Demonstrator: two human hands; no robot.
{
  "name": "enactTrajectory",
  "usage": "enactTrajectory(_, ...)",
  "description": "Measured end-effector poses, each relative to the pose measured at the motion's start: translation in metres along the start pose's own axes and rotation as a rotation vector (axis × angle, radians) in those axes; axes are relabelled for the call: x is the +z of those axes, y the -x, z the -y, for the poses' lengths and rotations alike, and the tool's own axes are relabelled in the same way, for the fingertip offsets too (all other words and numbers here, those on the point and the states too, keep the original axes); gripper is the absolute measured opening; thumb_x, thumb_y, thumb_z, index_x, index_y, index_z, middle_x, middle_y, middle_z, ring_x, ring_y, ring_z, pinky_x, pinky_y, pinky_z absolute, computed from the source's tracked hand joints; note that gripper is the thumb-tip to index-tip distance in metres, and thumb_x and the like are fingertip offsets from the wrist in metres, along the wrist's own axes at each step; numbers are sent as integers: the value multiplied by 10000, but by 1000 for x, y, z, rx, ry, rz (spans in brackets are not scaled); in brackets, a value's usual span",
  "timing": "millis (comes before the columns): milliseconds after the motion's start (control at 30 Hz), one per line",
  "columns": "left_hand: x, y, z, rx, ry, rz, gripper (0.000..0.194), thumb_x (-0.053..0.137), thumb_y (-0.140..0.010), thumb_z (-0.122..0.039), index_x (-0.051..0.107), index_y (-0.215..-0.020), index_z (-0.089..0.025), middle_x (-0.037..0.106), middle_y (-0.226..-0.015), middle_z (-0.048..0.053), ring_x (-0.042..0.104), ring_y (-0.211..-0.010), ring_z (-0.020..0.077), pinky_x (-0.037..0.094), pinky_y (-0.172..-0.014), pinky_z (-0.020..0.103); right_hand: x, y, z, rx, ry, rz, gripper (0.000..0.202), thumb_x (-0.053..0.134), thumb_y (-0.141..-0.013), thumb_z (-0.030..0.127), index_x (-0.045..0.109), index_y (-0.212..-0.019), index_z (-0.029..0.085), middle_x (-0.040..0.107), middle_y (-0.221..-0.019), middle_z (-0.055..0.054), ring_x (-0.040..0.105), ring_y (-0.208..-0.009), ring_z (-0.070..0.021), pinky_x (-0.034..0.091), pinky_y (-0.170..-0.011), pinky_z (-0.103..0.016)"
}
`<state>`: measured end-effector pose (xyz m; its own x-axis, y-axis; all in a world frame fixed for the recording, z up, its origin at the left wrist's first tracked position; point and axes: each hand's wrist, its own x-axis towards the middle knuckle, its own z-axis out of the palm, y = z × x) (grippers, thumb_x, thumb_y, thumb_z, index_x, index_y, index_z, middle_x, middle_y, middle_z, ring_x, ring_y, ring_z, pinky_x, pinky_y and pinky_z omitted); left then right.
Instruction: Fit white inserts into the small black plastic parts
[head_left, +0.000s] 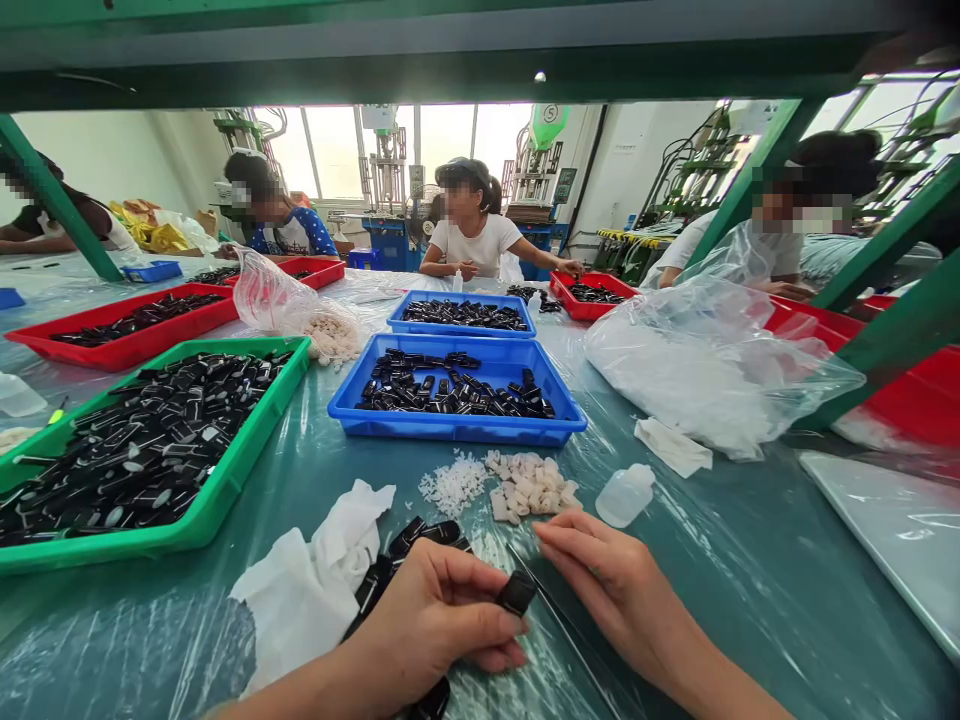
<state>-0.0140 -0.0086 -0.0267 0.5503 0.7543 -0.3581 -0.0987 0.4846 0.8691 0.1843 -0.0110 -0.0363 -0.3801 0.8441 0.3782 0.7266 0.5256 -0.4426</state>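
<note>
My left hand (442,625) pinches a small black piece (517,593) between thumb and fingers, above the plastic-covered table. More black pieces (409,545) lie beneath and behind this hand. My right hand (611,570) reaches toward a pile of beige pieces (529,485), its fingertips at the pile's near edge; whether it grips one is unclear. A thin dark tool (562,625) lies between the hands, crossing near the right palm. Small white bits (454,484) sit left of the beige pile.
A blue tray (457,428) of black pieces is ahead, a green tray (217,500) at left. White cloth (307,590) lies by my left hand, a small bottle (625,496) beyond my right. Plastic bags (720,360) and green posts stand right. Several people sit across.
</note>
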Motion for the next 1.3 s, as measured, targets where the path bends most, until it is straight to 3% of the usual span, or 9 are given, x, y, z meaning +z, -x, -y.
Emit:
enactTrajectory(167,-1,-2,3,-14,-56,31,238,725,-634,-235,724,-834,-107,669,-608,55,628,-564,101,491,-551,165,-9,7,23,207,-373,-150,68,568,-808,224,626,-843,215,643,-715,6,612,-634,-119,494,-586,-184)
enactTrajectory(333,0,-1,1,-12,-90,56,239,712,-649,-247,726,-851,-120,666,-630,49,627,-577,97,487,-555,159,-10,8,33,131,-524,-151,97,589,-785,177,655,-723,210,640,-664,8,603,-591,-109,475,-545,-175)
enactTrajectory(833,4,2,0,-24,-158,33,239,699,-645,-224,731,-854,-112,646,-578,46,586,-530,81,475,-554,167,-3,13,33,90,-472,-120,157,594,-780,143,714,-808,240,656,-731,-14,625,-635,-118,503,-580,-183)
enactTrajectory(1000,3,2,1,-2,-167,14,218,670,-660,-206,732,-846,-110,642,-569,40,587,-528,86,482,-564,179,-2,12,33,145,-510,-76,210,604,-776,156,717,-890,291,660,-775,-6,633,-677,-123,510,-610,-186)
enactTrajectory(1300,3,2,2,4,-153,3,167,657,-646,-188,737,-767,-105,634,-554,30,563,-497,77,466,-544,176,1,10,34,247,-561,-66,150,611,-775,213,733,-813,291,650,-734,-7,621,-649,-135,501,-594,-206)
